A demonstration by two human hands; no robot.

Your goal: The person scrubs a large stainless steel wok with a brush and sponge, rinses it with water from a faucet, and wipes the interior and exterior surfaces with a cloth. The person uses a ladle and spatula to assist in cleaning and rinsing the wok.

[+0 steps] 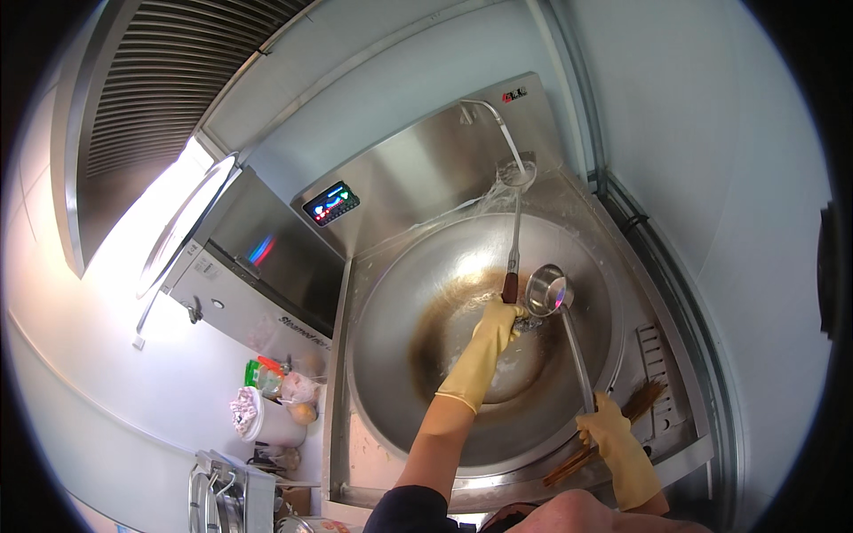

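My left hand [493, 326], in a yellow rubber glove, grips the wooden handle [510, 288] of a long steel kitchen utensil. Its round head [517, 174] is under the stream from a bent faucet [496, 112], and water splashes around it. By my left fingers sits what looks like a steel wool scrubber [530, 324]. My right hand [605, 425], gloved too, holds the shaft of a steel ladle [548, 291], whose bowl hangs over the wok. Beneath both lies a big built-in wok [393, 313] with brown staining and some water inside.
A bamboo wok brush [643, 400] lies at the right rim, partly behind my right hand, near a slotted drain plate [656, 366]. Left are a lit control panel [331, 203], a steel steamer cabinet [280, 246] and a white bucket [276, 423]. A wall closes the right side.
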